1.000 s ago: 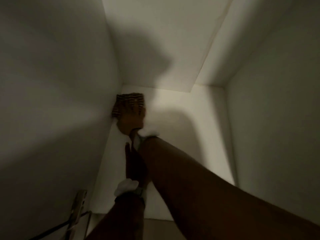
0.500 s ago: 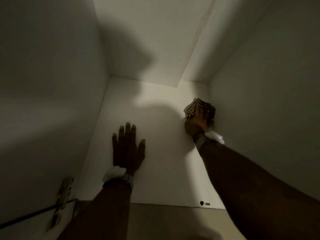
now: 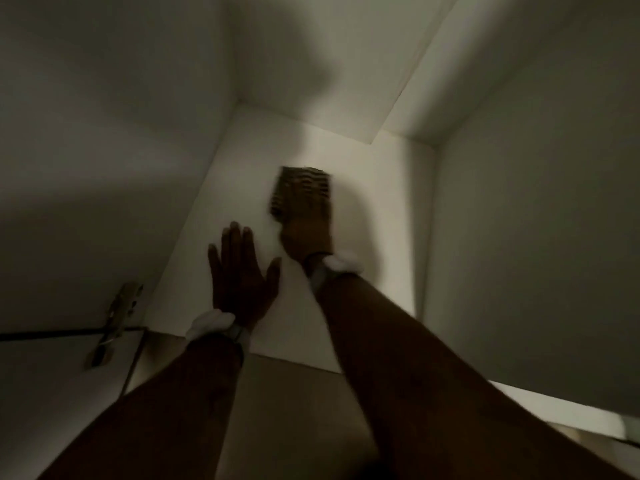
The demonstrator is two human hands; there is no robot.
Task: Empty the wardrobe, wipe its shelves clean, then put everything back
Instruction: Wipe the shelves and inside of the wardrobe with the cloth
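Observation:
I look into a dim white wardrobe compartment. My right hand (image 3: 306,237) presses a dark checked cloth (image 3: 301,187) flat on the white shelf (image 3: 388,209), near its middle; the cloth is blurred by motion. Whether the fingers lie straight on the cloth or curl round it I cannot make out. My left hand (image 3: 240,277) rests flat on the shelf near its front left, fingers straight and spread, holding nothing. Both wrists wear bands with a white piece.
White side walls (image 3: 104,168) close the compartment left and right, with a back panel (image 3: 311,64) behind. A metal hinge (image 3: 119,315) sits at the lower left on the door edge. The shelf's front edge (image 3: 294,360) runs below my wrists.
My right hand swept the cloth from the back left corner to the right wall, then back to the middle of the shelf. My left hand stays flat on the shelf.

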